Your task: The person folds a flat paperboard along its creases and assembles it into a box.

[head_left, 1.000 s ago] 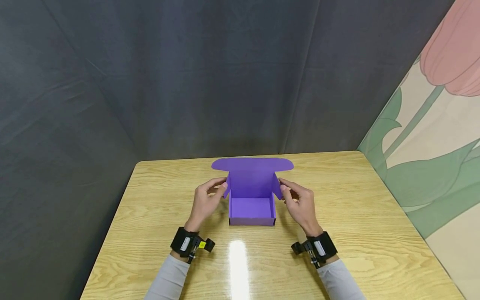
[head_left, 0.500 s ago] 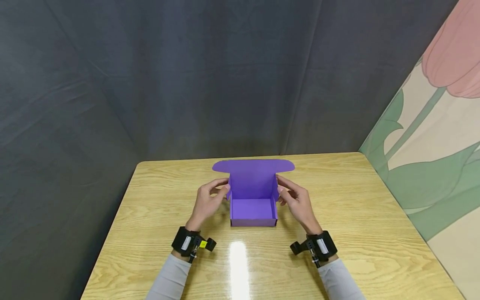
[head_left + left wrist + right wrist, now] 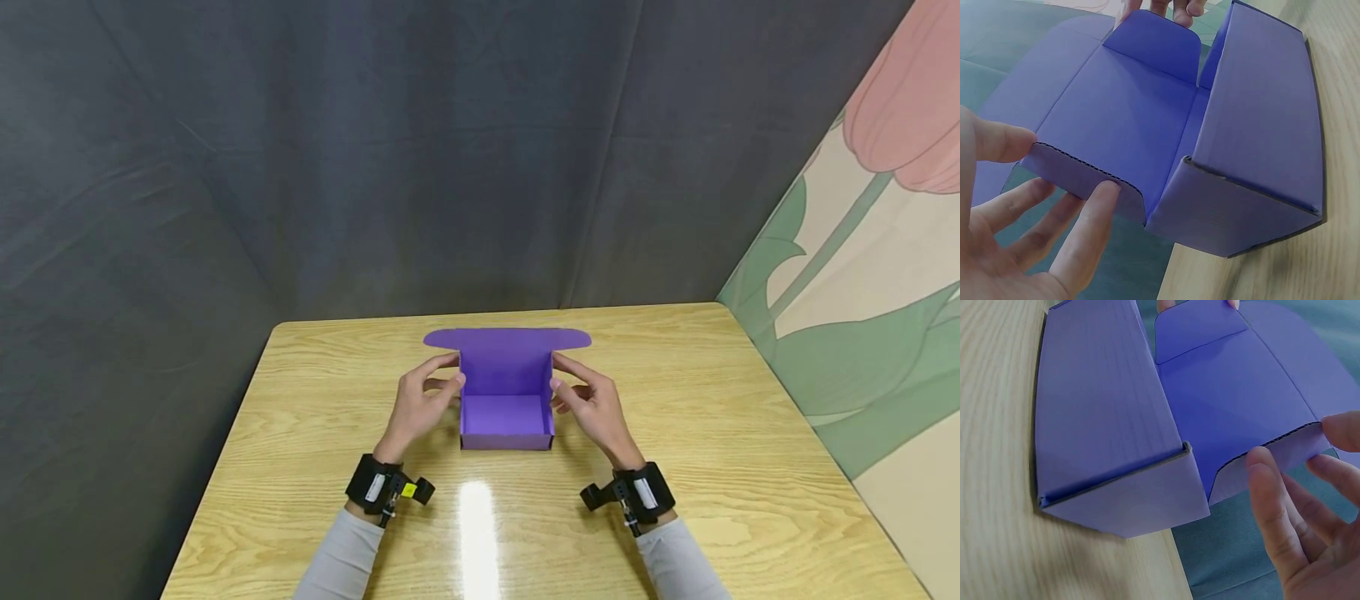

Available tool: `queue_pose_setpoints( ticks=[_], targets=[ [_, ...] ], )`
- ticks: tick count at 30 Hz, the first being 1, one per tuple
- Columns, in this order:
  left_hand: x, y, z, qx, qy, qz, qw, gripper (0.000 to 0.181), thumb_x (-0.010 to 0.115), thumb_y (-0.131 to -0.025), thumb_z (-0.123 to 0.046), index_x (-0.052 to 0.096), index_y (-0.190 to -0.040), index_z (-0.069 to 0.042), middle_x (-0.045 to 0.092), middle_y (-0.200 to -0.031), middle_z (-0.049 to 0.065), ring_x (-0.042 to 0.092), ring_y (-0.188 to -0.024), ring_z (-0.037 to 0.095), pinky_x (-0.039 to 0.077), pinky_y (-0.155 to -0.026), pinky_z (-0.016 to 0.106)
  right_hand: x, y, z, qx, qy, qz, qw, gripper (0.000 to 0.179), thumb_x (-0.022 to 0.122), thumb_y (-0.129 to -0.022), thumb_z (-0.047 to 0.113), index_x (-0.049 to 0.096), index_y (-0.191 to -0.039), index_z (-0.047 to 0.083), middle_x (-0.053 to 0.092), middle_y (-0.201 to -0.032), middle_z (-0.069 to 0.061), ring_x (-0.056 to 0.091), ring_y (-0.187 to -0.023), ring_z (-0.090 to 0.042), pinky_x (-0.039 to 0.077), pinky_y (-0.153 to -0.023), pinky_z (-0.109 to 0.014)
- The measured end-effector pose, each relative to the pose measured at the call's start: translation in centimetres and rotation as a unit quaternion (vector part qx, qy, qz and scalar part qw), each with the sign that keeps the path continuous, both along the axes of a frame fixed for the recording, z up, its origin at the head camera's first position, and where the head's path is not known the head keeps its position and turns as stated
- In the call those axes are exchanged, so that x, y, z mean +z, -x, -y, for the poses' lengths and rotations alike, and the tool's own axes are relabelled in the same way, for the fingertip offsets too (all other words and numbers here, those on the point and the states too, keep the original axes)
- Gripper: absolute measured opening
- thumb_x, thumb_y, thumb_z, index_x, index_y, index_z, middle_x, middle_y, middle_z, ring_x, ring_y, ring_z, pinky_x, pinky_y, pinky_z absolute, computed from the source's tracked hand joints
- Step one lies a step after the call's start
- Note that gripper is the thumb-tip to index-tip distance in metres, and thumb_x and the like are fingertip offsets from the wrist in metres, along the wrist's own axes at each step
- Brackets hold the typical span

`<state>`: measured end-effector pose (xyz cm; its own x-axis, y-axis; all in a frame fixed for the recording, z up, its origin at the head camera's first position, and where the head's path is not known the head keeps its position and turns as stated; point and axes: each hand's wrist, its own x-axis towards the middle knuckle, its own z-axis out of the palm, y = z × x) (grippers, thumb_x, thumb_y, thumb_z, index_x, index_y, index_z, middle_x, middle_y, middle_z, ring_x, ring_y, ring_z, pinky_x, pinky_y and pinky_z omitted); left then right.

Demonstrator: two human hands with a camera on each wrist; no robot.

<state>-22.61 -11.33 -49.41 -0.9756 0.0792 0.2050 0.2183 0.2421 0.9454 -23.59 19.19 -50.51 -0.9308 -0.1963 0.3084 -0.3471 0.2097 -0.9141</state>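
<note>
In the head view a purple cardboard box (image 3: pixel 506 442) rests on the table, its lid (image 3: pixel 506 371) raised at the back and its wide tuck flap (image 3: pixel 507 338) spread at the top. My left hand (image 3: pixel 422 404) touches the lid's left side flap (image 3: pixel 1088 178); in the left wrist view thumb and index finger lie spread along its outer side and edge. My right hand (image 3: pixel 596 408) does likewise at the right side flap (image 3: pixel 1272 456), with thumb and index finger apart. Both side flaps stand turned toward the box. The box's inside is bare.
The wooden table (image 3: pixel 322 400) extends around the box on all sides. Behind it hangs a dark curtain (image 3: pixel 450 167). A panel with a printed tulip (image 3: pixel 892 117) stands at the right.
Both hands have moved inward, turning the lid's side flaps from splayed outward to facing forward. The lid's top has come slightly lower. The box base stays in place.
</note>
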Motion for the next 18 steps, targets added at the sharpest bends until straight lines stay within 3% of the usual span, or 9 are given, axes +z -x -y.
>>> queue_pose_setpoints(
  ticks=[3, 10, 18],
  targets=[
    [-0.1, -0.1, 0.0, 0.000, 0.009, -0.006, 0.9999, 0.041, 0.074, -0.101, -0.017, 0.068, -0.142, -0.009, 0.067, -0.144, 0.017, 0.077, -0.106, 0.040, 0.067, -0.079, 0.042, -0.1, 0.0, -0.1, 0.002, -0.002, -0.001, 1.0000, 0.047, 0.068, -0.104, 0.008, 0.060, -0.150, 0.003, 0.066, -0.143, -0.027, 0.078, -0.074, -0.029, 0.066, -0.065, -0.045],
    [-0.4, -0.2, -0.1, -0.029, -0.008, -0.029, 0.9991, 0.041, 0.073, -0.101, -0.010, 0.067, -0.141, -0.004, 0.066, -0.143, 0.021, 0.075, -0.106, 0.046, 0.066, -0.082, 0.048, -0.4, -0.3, -0.7, 0.006, -0.001, -0.007, 1.0000, 0.046, 0.071, -0.102, 0.006, 0.062, -0.147, 0.000, 0.065, -0.143, -0.026, 0.079, -0.074, -0.025, 0.066, -0.064, -0.045],
    [-1.3, -0.6, 0.4, -0.035, -0.014, -0.043, 0.9983, 0.043, 0.072, -0.100, -0.005, 0.064, -0.143, 0.000, 0.063, -0.145, 0.024, 0.072, -0.113, 0.048, 0.065, -0.087, 0.031, -0.9, -0.3, -0.7, 0.018, -0.007, -0.013, 0.9997, 0.043, 0.072, -0.100, 0.004, 0.065, -0.143, -0.002, 0.071, -0.133, -0.029, 0.079, -0.077, -0.031, 0.065, -0.063, -0.042]
  ],
)
